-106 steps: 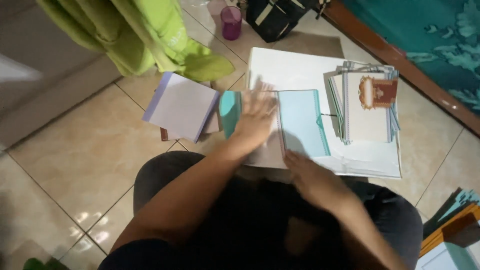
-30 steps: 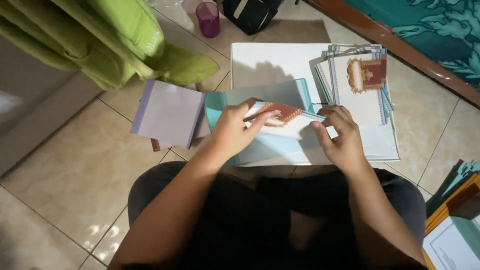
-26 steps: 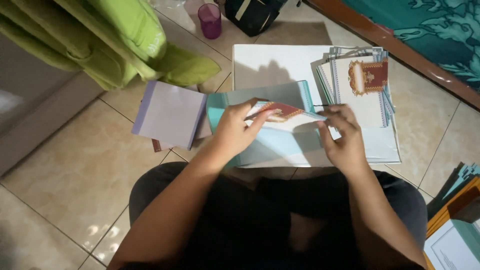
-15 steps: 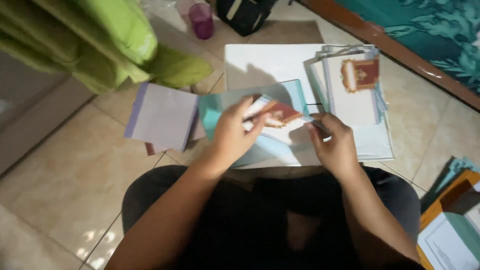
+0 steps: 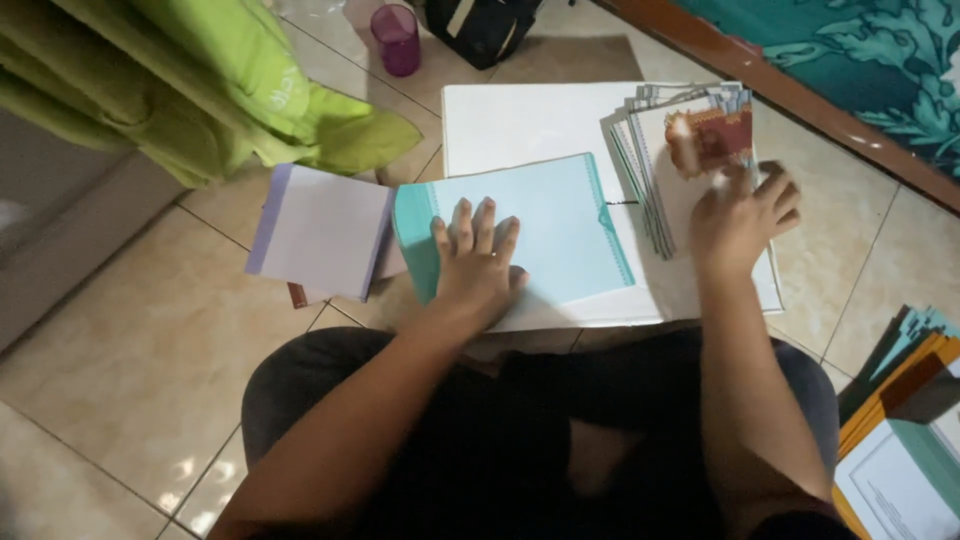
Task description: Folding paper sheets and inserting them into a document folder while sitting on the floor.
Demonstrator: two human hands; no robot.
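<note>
Floor tiles (image 5: pixel 130 340) carry a white board (image 5: pixel 520 120); left hand (image 5: pixel 478 262) presses flat on a teal folder (image 5: pixel 560 225), right hand (image 5: pixel 742 215) apparently rests open on stacked cards (image 5: pixel 665 160).

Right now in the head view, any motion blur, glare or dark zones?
Head view: the right hand and the red-patterned card on the card stack are motion-smeared; the left hand on the teal sheet is sharper. Soft glare spots on the floor tiles lower left. The lap is underexposed, near black.
</note>
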